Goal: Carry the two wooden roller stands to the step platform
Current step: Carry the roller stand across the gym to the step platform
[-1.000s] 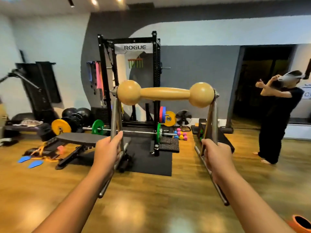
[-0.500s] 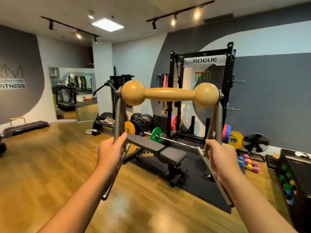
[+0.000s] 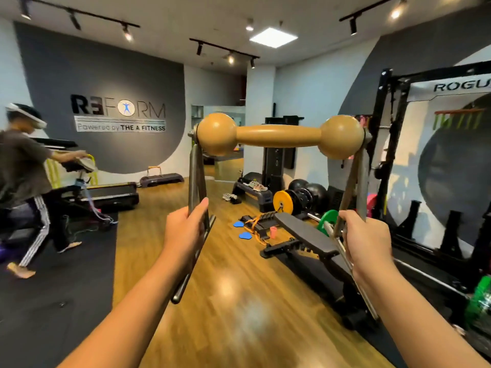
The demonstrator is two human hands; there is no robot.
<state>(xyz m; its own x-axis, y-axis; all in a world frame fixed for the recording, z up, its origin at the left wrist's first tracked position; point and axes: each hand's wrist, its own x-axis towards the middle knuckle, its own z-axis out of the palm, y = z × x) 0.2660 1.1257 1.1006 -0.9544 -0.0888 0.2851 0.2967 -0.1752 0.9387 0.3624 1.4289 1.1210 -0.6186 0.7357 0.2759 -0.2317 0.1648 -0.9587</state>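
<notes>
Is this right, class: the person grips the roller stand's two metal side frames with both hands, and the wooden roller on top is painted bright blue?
Not quite. The head view shows the wooden roller is tan, not bright blue. The rest stands: the left hand and the right hand each grip a metal side frame of the roller stand.

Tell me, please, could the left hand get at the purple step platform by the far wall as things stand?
Probably not: the left hand grips the roller stand, and the step platform sits far across the wooden floor.
</notes>
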